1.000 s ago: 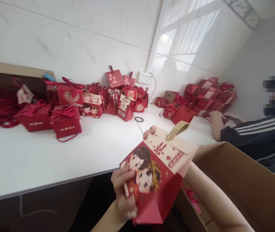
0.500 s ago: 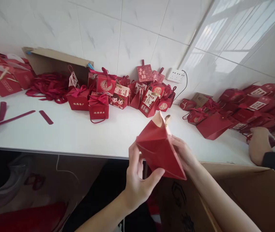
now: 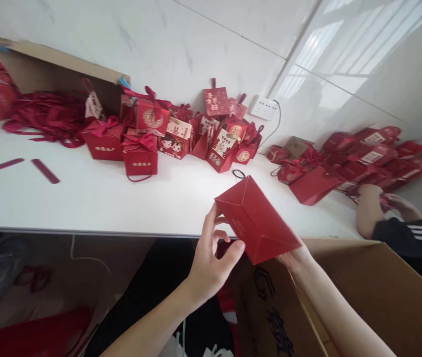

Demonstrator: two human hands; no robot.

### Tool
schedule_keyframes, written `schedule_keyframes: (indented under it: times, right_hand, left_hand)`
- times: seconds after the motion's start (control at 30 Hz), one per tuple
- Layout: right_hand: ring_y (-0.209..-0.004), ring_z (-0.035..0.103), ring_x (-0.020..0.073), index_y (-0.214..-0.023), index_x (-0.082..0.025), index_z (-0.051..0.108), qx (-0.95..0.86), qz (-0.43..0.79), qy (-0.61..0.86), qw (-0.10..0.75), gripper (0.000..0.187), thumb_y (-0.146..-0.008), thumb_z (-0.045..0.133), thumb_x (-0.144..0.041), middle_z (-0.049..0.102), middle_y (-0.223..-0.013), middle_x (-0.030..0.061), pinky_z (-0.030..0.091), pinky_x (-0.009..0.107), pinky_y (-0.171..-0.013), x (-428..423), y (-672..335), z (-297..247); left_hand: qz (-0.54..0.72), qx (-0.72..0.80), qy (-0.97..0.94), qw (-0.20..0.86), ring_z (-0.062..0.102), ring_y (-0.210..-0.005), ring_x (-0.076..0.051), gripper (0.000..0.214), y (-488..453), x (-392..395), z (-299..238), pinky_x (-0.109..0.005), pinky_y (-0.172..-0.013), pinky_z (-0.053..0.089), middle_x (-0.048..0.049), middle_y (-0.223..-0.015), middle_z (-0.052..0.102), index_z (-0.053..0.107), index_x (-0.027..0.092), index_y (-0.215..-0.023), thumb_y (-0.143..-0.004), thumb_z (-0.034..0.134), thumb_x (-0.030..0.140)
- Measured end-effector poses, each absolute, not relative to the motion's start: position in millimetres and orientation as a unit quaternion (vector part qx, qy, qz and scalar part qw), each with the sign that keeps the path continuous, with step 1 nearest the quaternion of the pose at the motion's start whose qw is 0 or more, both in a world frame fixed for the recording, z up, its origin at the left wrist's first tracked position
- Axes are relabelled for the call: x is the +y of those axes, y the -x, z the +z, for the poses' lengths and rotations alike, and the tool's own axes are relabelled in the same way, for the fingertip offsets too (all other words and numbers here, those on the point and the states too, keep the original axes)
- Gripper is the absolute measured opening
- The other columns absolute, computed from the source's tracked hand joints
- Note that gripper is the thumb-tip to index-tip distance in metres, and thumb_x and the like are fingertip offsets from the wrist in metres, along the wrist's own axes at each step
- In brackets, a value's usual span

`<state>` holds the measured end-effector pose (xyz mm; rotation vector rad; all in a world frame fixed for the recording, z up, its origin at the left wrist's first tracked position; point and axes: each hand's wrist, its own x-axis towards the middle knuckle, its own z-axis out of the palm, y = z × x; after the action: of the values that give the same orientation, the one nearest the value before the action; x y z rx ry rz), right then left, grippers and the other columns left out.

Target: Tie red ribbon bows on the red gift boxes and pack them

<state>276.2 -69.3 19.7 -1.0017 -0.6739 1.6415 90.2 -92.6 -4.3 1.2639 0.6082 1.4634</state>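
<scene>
A red paper gift box [image 3: 261, 223] is tilted in front of me over the table's front edge, with a flat creased face and small gold print towards me. My left hand [image 3: 214, 258] has its thumb and curled fingers at the box's left edge. From behind and below, my right hand [image 3: 297, 255] supports the lower right side; most of its fingers are hidden by the box. A black ring-shaped loop [image 3: 238, 173] lies on the white table [image 3: 84, 203] just beyond the box.
Finished-looking red boxes with ribbons [image 3: 140, 153] stand along the wall, beside a ribbon heap [image 3: 51, 116]. More red boxes [image 3: 370, 153] are piled at right, near another person's hand [image 3: 370, 208]. An open cardboard carton [image 3: 378, 277] stands below right. A power strip [image 3: 263, 107] rests against the wall.
The gift box has turned so its printed flat face shows, and its pale top edge has gone from sight. My right hand has moved lower behind it. The view has shifted.
</scene>
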Motion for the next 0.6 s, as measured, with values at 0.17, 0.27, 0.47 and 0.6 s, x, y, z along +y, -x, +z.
schedule_keyframes:
  times: [0.17,0.27,0.47,0.6]
  right_hand:
    - [-0.057,0.064,0.0045,-0.075,-0.017,0.061,-0.142,0.680,0.385,0.608,0.019,-0.076,0.051,-0.001,0.066,-0.065,-0.0039,0.055,0.009,-0.055,-99.7,-328.7,18.9]
    - [-0.044,0.057,-0.0001,-0.070,-0.016,0.055,-0.032,0.652,0.383,0.653,0.028,-0.082,0.036,0.001,0.059,-0.056,-0.0051,0.054,0.006,-0.058,-124.6,-344.4,22.5]
    - [-0.043,0.059,0.0005,-0.081,-0.015,0.053,0.102,0.541,0.388,0.739,0.032,-0.094,0.024,-0.009,0.057,-0.058,-0.0038,0.054,0.007,-0.060,-151.0,-339.8,34.5]
    - [-0.046,0.062,0.0025,-0.092,-0.010,0.054,0.118,0.489,0.414,0.759,0.026,-0.094,0.029,-0.009,0.060,-0.063,-0.0012,0.056,0.009,-0.058,-154.6,-333.9,39.2]
  left_hand:
    - [0.482,0.264,-0.653,0.521,0.053,-0.091,-0.016,0.033,-107.4,-81.5,-26.1,-0.031,-0.077,0.047,-0.0069,-0.127,0.045,0.052,0.029,-0.120,-0.087,0.047,0.030]
    - [0.424,0.254,-0.702,0.512,0.054,-0.094,-0.017,0.031,-129.5,-79.0,-32.3,-0.032,-0.081,0.048,-0.0060,-0.127,0.046,0.052,0.029,-0.117,-0.087,0.046,0.026]
    - [0.376,0.167,-0.842,0.351,0.035,-0.128,-0.027,0.038,-176.3,-84.3,-42.7,-0.046,-0.102,0.034,-0.0117,-0.134,0.042,0.048,0.021,-0.122,-0.085,0.046,0.021]
    - [0.309,0.135,-0.899,0.280,0.030,-0.131,-0.031,0.035,-192.1,-88.2,-51.7,-0.055,-0.100,0.030,-0.0130,-0.137,0.041,0.049,0.020,-0.122,-0.087,0.045,0.026]
